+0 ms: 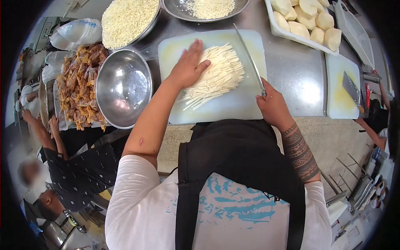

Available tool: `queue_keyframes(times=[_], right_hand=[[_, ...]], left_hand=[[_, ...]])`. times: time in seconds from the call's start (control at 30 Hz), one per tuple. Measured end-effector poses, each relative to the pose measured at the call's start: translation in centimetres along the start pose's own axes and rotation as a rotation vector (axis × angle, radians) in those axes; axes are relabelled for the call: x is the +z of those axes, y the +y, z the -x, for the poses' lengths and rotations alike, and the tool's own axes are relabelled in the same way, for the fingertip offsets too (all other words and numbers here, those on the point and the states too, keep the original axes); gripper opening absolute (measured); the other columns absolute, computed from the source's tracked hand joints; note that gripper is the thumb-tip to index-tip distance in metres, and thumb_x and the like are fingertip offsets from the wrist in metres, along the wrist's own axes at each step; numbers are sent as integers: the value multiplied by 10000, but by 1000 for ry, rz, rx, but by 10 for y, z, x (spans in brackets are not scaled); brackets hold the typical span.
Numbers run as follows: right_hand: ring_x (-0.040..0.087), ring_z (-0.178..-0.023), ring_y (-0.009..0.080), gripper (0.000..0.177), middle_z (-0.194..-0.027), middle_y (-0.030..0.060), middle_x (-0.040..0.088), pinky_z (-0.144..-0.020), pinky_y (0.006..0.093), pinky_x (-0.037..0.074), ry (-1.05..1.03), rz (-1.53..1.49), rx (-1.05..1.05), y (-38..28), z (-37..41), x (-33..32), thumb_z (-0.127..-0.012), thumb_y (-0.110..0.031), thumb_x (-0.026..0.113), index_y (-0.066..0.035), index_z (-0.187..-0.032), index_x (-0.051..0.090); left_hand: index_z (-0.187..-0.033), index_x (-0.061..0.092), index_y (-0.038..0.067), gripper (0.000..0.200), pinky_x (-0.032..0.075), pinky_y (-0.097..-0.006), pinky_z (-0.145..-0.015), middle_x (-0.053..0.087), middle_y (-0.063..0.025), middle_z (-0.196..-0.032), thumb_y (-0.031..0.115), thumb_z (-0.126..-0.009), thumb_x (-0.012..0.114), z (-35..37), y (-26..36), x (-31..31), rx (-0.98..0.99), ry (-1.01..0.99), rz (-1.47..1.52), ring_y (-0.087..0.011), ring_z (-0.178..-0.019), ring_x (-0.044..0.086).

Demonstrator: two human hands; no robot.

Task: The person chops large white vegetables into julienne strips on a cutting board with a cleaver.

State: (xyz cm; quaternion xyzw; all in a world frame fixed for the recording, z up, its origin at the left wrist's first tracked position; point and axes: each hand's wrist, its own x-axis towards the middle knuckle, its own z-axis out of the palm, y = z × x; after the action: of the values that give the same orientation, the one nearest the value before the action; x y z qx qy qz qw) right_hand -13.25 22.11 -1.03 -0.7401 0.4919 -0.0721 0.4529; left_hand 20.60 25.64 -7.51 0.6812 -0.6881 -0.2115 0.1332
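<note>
Pressing the white sticks (pixel 221 75) flat mid-chop, the left hand (pixel 189 64) lies open. The right hand (pixel 273 106) grips the knife (pixel 250 56), maybe lifted. The next cut needs fingers tucked away.

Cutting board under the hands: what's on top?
A pile of white strips, the left hand flat on it, and a knife in the right hand. Strips under the palm are hidden.

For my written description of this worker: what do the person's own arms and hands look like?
Both the left hand and the right hand are bare: no gloves or watch show. The right forearm has a wide tattoo of patterned bands near the wrist. Short white T-shirt sleeves cover the upper arms.
</note>
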Motion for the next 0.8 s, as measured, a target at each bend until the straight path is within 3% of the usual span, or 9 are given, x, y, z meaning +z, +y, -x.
queue_keyframes(times=[0.03, 0.13, 0.27, 0.33, 0.37, 0.47, 0.6, 0.67, 0.8], right_hand=[[704, -873, 462, 620, -941, 296, 712, -805, 489, 559, -22, -11, 1, -2, -2, 3, -958, -93, 646, 34, -1539, 471], [707, -869, 448, 613, -953, 293, 713, -809, 483, 558, -78, -9, 15, -14, -4, 11, -962, -107, 643, 33, -1535, 474], [711, -896, 442, 575, -957, 283, 713, -812, 477, 555, -142, -18, 69, -19, -2, 4, -1000, -149, 636, 40, -1521, 483], [714, -902, 440, 543, -955, 276, 717, -810, 475, 555, -143, -33, 88, -11, 5, 4, -1022, -170, 631, 34, -1506, 496], [717, -908, 439, 512, -952, 269, 721, -809, 474, 556, -140, -48, 105, -6, 10, 5, -1044, -191, 625, 29, -1492, 508], [725, -901, 431, 461, -957, 258, 730, -810, 468, 560, -42, -52, 65, 4, 18, 10, -1082, -228, 602, 26, -1460, 526], [732, -898, 419, 429, -961, 254, 736, -805, 463, 562, -39, -72, 69, 14, 13, 10, -1097, -249, 590, 32, -1418, 542], [739, -910, 410, 409, -958, 253, 738, -799, 465, 563, -57, -126, 77, 16, 11, 10, -1105, -258, 582, 38, -1385, 553], [739, -934, 421, 382, -966, 262, 740, -802, 472, 565, -95, -74, 138, -1, 14, -3, -1100, -249, 585, 33, -1357, 561]], left_hand=[[-1675, 205, -46, 893, 163, -548, -1321, 238, -278, -1736, 581, -1091, 454, -4, 1, 0, -40, -119, 155, -389, -1627, 225], [-1656, 251, -61, 881, 199, -513, -1323, 309, -280, -1707, 583, -1092, 457, 7, 11, 8, 18, -101, -67, -390, -1616, 256], [-1593, 398, -76, 826, 310, -509, -1277, 443, -276, -1629, 573, -1087, 476, -14, 8, -7, 12, -121, 62, -418, -1545, 382], [-1439, 613, -46, 683, 426, -505, -1178, 580, -252, -1488, 528, -1093, 483, -35, 18, -11, -61, 100, 66, -431, -1386, 535], [-1439, 613, -46, 683, 426, -505, -1178, 580, -252, -1488, 528, -1093, 483, -46, 20, -7, -61, 102, 69, -431, -1386, 535], [-1232, 752, 26, 486, 501, -500, -1044, 661, -209, -1275, 420, -1094, 502, -61, 33, 15, 3, 124, -95, -395, -1167, 616], [-1184, 755, 22, 456, 503, -510, -1035, 661, -199, -1243, 380, -1102, 484, -58, 53, 22, -66, 42, -91, -394, -1164, 612], [-1184, 739, 30, 355, 501, -514, -1016, 654, -184, -1230, 275, -1070, 508, -61, 64, 23, -176, 55, -83, -392, -1158, 608], [-1243, 706, 40, 326, 498, -512, -992, 651, -170, -1224, 185, -1013, 528, -63, 75, 34, -160, 84, -194, -379, -1149, 606]])
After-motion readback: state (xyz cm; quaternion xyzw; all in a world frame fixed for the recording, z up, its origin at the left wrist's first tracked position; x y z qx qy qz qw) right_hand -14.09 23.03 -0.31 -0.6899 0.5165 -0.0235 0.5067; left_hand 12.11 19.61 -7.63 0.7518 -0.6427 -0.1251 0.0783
